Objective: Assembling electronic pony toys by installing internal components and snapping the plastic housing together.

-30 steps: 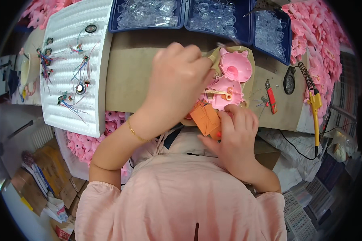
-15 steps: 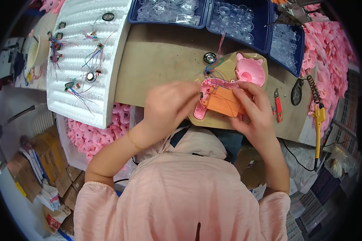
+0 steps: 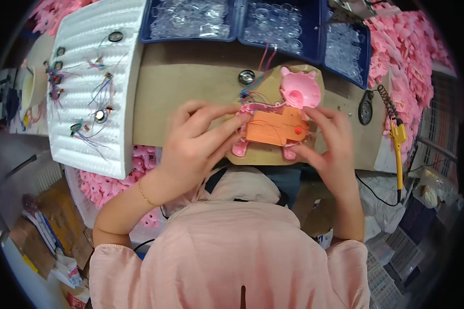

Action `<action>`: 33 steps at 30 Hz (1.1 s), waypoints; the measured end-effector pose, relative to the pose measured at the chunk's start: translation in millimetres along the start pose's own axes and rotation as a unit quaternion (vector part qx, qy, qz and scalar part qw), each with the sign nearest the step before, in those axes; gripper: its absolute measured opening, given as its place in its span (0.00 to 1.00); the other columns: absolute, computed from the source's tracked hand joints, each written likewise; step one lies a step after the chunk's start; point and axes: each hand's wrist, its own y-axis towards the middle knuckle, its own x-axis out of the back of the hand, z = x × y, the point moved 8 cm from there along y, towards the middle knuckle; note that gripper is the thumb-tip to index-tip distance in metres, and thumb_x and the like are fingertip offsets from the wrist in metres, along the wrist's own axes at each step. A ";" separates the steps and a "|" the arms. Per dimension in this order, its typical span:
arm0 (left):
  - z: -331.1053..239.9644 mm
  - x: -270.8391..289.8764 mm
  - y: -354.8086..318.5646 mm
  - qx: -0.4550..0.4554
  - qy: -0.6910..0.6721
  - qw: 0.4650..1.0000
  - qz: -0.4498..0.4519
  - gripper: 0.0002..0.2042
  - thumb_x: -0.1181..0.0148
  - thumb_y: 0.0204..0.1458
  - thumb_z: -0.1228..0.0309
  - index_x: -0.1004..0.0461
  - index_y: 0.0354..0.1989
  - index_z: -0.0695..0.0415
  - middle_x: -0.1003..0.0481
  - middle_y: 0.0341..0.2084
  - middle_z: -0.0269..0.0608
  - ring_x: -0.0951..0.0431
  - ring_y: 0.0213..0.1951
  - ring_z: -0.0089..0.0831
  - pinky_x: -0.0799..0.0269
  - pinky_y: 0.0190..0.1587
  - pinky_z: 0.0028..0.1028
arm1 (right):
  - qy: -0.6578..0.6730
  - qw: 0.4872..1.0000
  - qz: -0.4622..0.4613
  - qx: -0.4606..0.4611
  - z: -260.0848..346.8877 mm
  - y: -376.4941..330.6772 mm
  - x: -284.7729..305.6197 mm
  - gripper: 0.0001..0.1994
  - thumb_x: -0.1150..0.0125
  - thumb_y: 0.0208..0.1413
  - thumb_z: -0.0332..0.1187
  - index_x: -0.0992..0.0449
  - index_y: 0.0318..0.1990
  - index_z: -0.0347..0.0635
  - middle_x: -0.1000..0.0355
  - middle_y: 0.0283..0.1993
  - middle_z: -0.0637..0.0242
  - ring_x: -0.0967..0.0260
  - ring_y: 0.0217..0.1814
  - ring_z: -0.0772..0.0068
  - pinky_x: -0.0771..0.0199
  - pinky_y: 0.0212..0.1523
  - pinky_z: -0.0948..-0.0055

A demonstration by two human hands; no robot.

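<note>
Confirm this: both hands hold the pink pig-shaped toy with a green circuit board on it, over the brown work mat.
Not quite. The head view shows the circuit board is orange, not green. The rest stands: the left hand and right hand hold the pink pig-shaped toy over the brown work mat.

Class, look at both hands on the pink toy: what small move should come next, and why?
Probably press the orange board down flat into the pink toy shell. The left hand pinches its left edge, the right hand steadies its right end, and thin wires already run in from above.
</note>
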 end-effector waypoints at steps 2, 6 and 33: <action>-14.1 -3.0 21.7 -0.043 0.023 0.999 0.011 0.18 0.40 0.42 0.66 0.28 0.45 0.50 0.29 0.44 0.31 0.32 0.45 0.29 0.38 0.43 0.33 | -0.063 0.998 0.027 0.016 1.9 3.3 5.0 0.24 0.32 0.31 0.36 0.27 0.42 0.40 0.34 0.37 0.62 0.37 0.41 0.61 0.38 0.42 0.67; -36.5 -33.9 29.2 -0.095 0.094 0.989 0.057 0.19 0.40 0.41 0.64 0.27 0.45 0.50 0.29 0.46 0.26 0.32 0.46 0.28 0.40 0.46 0.28 | -0.137 0.988 0.004 0.073 6.3 -0.9 -2.3 0.19 0.33 0.33 0.35 0.25 0.36 0.39 0.36 0.30 0.65 0.39 0.34 0.64 0.40 0.36 0.68; -53.4 -32.9 39.7 -0.099 0.113 0.986 0.072 0.16 0.42 0.39 0.72 0.27 0.40 0.58 0.28 0.41 0.34 0.32 0.45 0.31 0.38 0.45 0.32 | 0.567 0.664 -0.298 0.385 115.5 -67.3 163.2 0.14 0.45 0.47 0.25 0.33 0.43 0.46 0.33 0.27 0.83 0.45 0.13 0.91 0.49 0.17 0.88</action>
